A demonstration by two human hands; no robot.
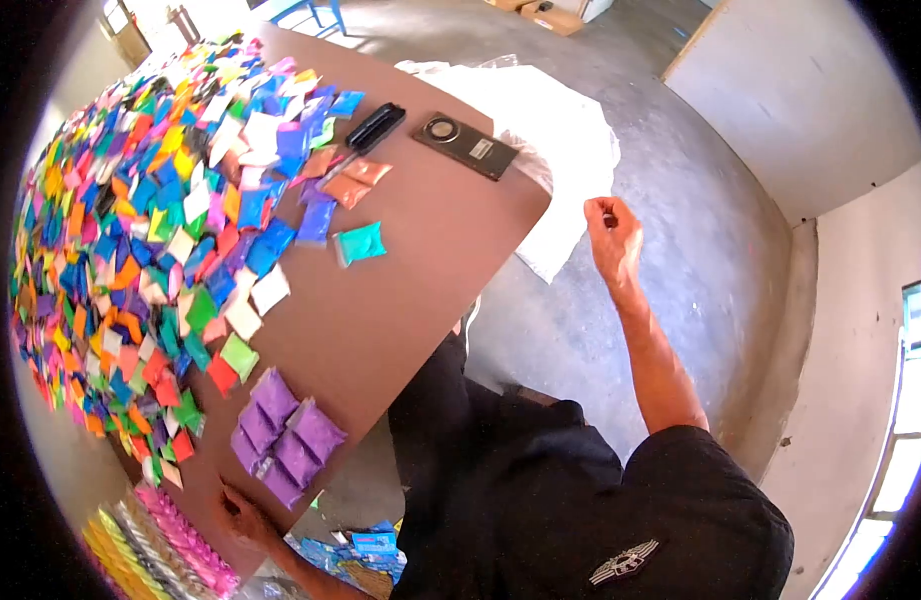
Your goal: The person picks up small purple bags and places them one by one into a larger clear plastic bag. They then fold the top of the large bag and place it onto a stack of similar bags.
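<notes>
My right hand (616,240) is raised over the floor, off the table's corner and close to a white sheet or bag (566,125). Its fingers are curled closed against the thumb; anything inside them is hidden. Down at the table's near edge is my left hand (243,515), shadowed and blurred, so its fingers cannot be made out. Just above it lies a joined block of purple packets (286,440). Beyond are a single teal packet (361,243), orange-brown packets (358,183) and a large pile of small packets in many colours (146,240).
On the brown table (411,270) lie a black object (376,128) and a dark phone-like slab (466,146) with a round disc. Strips of pink (186,540) and yellow packets (121,555) sit at lower left. Blue printed wrappers (356,550) lie below the table edge.
</notes>
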